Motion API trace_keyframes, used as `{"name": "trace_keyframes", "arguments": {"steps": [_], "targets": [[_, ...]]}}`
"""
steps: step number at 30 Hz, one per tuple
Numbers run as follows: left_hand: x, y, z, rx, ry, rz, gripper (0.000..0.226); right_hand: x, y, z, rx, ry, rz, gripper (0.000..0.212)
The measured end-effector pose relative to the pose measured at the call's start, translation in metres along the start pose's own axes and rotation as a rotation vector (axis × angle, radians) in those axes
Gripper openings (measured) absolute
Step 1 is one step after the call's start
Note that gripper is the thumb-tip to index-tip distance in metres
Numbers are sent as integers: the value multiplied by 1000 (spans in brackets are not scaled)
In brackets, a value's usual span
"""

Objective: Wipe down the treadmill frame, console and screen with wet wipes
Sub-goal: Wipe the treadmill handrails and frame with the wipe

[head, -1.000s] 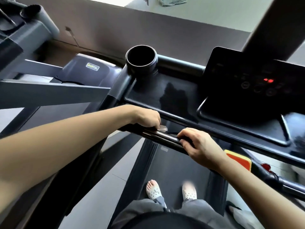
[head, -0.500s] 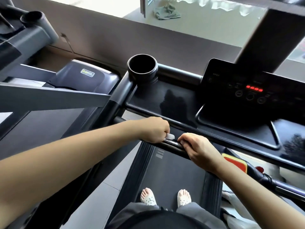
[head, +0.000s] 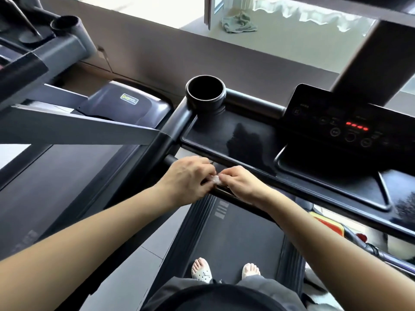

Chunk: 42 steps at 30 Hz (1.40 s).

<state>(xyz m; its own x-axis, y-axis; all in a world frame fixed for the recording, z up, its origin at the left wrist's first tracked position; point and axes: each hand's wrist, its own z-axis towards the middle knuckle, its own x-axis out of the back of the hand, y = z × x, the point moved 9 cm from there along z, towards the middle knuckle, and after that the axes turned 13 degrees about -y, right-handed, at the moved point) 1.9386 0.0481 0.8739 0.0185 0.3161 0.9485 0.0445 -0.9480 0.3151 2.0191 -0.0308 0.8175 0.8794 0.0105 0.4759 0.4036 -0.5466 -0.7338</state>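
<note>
White and crumpled, the wet wipe (head: 214,179) is now pinched between both hands just above the black handlebar (head: 222,194). The left hand (head: 188,176) stops rubbing the bar, and the right hand (head: 243,185) no longer grips it, its fingertips curling onto the wipe instead. This looks like a refold or handover before moving on to the console (head: 224,140) and screen (head: 336,122)
</note>
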Motion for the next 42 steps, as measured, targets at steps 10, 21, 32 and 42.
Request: {"name": "trace_keyframes", "arguments": {"steps": [10,21,32,42], "targets": [[1,-23,-36,51,-25,54,32,-12,42,-7,-344,-279,-1,70],[-7,-22,-37,103,-19,83,34,-18,23,0,-368,-334,232,71],[-6,-21,-42,96,10,80,43,9,-7,-10,-167,93,-341,40],[-2,-27,-58,142,71,80,41,-12,-27,-43,206,502,-240,6]]}}
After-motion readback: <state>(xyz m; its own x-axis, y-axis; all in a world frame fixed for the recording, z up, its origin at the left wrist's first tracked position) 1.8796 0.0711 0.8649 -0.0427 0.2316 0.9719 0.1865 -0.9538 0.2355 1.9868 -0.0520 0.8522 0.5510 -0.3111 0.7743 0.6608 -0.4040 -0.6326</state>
